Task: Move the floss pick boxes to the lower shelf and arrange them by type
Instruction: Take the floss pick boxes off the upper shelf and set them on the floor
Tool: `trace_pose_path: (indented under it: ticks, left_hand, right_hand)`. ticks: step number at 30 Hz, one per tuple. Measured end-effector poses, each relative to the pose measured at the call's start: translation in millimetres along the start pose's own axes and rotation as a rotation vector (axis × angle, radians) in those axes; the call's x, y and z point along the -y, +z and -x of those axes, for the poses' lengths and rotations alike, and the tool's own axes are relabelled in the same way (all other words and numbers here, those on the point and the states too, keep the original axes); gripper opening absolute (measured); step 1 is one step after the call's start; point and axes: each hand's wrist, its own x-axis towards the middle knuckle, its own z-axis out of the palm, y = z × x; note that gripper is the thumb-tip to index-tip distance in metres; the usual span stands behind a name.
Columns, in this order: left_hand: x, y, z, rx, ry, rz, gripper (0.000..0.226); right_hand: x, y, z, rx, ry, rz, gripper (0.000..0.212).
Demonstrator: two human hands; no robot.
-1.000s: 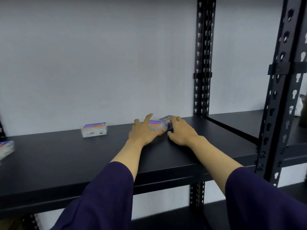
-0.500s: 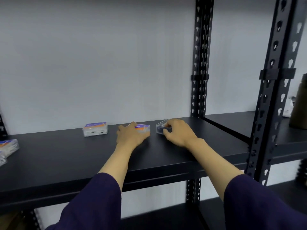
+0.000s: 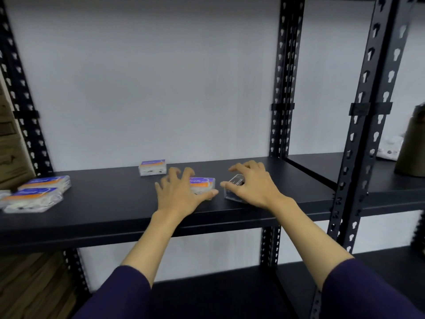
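On the black shelf board lie several clear floss pick boxes. My left hand grips a box with a purple and orange label from above, thumb at its near edge. My right hand closes over a clear box with a dark label, tilted up at its far side. Another purple and orange box lies flat near the wall. Two or three more of that kind sit at the far left. A lower shelf shows beneath my arms.
Black slotted uprights stand at the middle and the right front. A neighbouring shelf on the right holds an olive-brown object and white packaging. Brown cardboard fills the left edge.
Both hands have drawn their boxes toward the shelf's front edge. The dark-labelled box has tipped up under my right hand. The view has shifted, showing more boxes at the left.
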Motion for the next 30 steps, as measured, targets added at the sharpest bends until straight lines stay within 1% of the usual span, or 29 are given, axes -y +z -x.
trace_pose_path:
  ticks: [1,2,3,4,6,8,11,14,18,22,25,28,30]
  left_hand:
    - [4,-1,-4,0.012,0.100,0.022,0.084]
    - [7,-2,-8,0.057,0.193,0.042,0.082]
    - [9,-2,-11,0.126,0.255,0.059,0.080]
    - [10,-3,-14,0.195,0.278,0.075,0.078]
    - [9,-3,-16,0.265,0.263,0.094,0.074]
    - [5,-6,-14,0.283,0.237,0.069,0.073]
    - [-3,-13,-5,0.320,0.195,0.004,0.072]
    - [-7,-25,14,0.364,0.155,-0.008,0.071]
    - [-11,-43,66,0.290,0.101,0.125,0.069]
    - [-15,-46,132,0.213,0.133,0.203,0.064]
    - [-18,-31,180,0.239,0.129,0.239,0.060]
    - [-12,3,219,0.286,0.083,0.244,0.059]
    - [-6,31,242,0.339,0.044,0.226,0.059]
  right_hand:
    - [-2,1,-2,0.102,0.035,-0.016,0.060]
    - [-5,2,-4,0.180,0.060,-0.036,0.065]
    - [-9,6,-6,0.223,0.078,-0.067,0.066]
    - [-12,9,-7,0.233,0.087,-0.091,0.064]
    - [-15,14,-7,0.212,0.084,-0.095,0.058]
    - [-15,16,-4,0.198,0.085,-0.075,0.055]
    - [-13,13,6,0.180,0.089,-0.061,0.057]
    - [-8,4,26,0.200,0.086,-0.047,0.057]
    - [9,-20,77,0.180,0.091,-0.048,0.061]
    - [21,-27,141,0.172,0.068,-0.091,0.058]
    - [19,-12,188,0.207,0.078,-0.087,0.062]
    - [8,14,233,0.238,0.129,-0.109,0.058]
    - [-5,37,259,0.284,0.159,-0.102,0.059]
